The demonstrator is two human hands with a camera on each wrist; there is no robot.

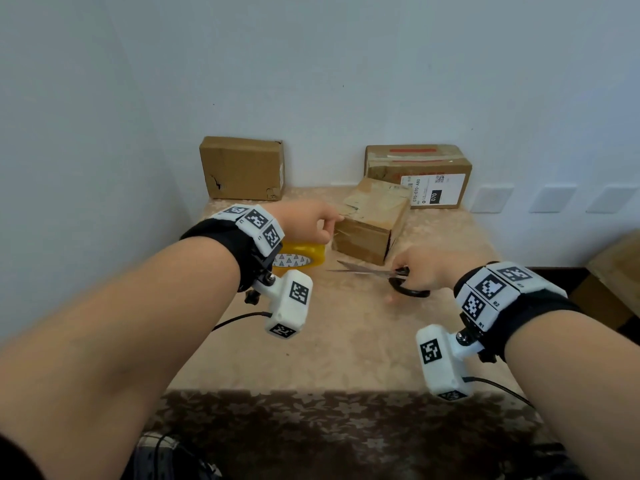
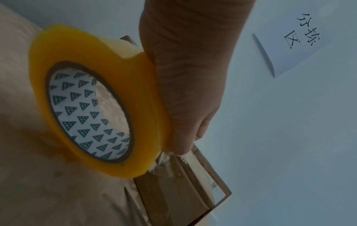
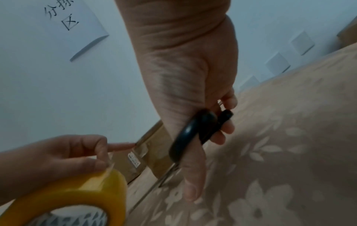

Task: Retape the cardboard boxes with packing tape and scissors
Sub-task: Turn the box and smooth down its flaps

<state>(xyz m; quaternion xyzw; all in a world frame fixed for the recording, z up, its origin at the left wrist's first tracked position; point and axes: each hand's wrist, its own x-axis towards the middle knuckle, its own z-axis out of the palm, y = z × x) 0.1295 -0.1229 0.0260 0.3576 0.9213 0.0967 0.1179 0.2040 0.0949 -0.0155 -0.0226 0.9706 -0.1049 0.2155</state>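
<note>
While the left hand (image 1: 313, 221) pinches tape (image 3: 110, 163) at the box (image 1: 372, 225) edge, the right hand (image 1: 420, 268) grips open scissors (image 1: 374, 271).

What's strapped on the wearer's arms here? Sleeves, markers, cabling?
Bare forearms, no sleeves. Each wrist wears a black wrist strap topped with white blocks printed with black square fiducial markers. A white camera housing, also marker-tagged, hangs under each wrist, trailing a thin black cable.

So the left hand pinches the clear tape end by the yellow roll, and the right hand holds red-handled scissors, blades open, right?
Nearly. The metal scissors in the right hand have black handles, not red, as the right wrist view shows. The left hand does pinch the clear tape end beside the yellow packing tape roll.
</note>
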